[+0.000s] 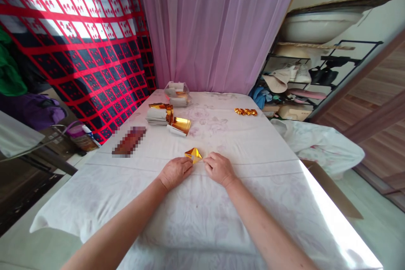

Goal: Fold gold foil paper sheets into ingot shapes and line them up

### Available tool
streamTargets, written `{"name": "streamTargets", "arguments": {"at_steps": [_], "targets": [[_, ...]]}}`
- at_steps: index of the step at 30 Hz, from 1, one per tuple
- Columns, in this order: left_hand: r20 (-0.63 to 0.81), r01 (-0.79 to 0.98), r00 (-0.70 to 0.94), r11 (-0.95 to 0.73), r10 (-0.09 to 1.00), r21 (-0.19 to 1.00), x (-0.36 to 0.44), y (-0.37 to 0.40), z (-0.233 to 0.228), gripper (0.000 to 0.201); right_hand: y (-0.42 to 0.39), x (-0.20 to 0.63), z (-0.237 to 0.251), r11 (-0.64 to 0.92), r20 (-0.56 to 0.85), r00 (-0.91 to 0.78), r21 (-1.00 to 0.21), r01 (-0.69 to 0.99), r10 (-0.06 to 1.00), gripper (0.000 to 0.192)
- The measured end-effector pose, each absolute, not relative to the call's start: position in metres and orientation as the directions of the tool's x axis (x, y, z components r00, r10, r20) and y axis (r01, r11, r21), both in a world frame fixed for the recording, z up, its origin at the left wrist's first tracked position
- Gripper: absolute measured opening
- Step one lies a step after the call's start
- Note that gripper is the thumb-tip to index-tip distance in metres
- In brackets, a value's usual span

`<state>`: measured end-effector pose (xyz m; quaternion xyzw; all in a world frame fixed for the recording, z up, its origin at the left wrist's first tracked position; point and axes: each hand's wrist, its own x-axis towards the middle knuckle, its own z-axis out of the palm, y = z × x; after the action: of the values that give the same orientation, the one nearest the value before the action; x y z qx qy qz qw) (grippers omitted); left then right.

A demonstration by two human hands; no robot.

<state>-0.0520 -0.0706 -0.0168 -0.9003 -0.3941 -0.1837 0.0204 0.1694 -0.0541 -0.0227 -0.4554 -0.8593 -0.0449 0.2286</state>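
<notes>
While pinching a gold paper piece (193,155), left hand (175,171) and right hand (219,168) mid-table, bare cloth (253,143) around.

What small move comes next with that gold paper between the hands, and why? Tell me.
Probably press the fold flat. The gold paper stands up in a peak on the white cloth, with the left hand and right hand pinching its two sides.

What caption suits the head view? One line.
Both hands, left hand and right hand, pinch folded gold paper on a white floral tablecloth.
</notes>
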Motion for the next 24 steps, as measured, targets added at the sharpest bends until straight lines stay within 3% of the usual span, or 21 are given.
{"name": "streamTargets", "arguments": {"at_steps": [4,8,13,17,24], "targets": [[0.373,0.702,0.627,-0.704,0.684,0.110,-0.053,-0.074,-0.018,0.024,-0.053,0.169,-0.019,0.558,0.456,-0.425,-0.207,0.804,0.782,0.027],[0.389,0.672,0.641,-0.729,0.661,0.131,-0.054,-0.077,-0.013,0.024,-0.054,0.169,-0.016,0.608,0.415,-0.488,-0.231,0.760,0.768,0.035],[0.519,0.809,0.390,-0.552,0.761,0.200,-0.056,-0.078,-0.010,0.035,-0.057,0.169,-0.015,0.614,0.403,-0.493,-0.263,0.744,0.771,0.032],[0.461,0.845,0.389,-0.508,0.798,0.165,-0.059,-0.077,-0.017,0.049,-0.061,0.169,-0.015,0.633,0.416,-0.501,-0.293,0.717,0.759,0.032],[0.353,0.829,0.460,-0.536,0.815,0.158,-0.060,-0.072,-0.018,0.041,-0.064,0.165,-0.008,0.656,0.381,-0.539,-0.340,0.674,0.751,0.036]]}}
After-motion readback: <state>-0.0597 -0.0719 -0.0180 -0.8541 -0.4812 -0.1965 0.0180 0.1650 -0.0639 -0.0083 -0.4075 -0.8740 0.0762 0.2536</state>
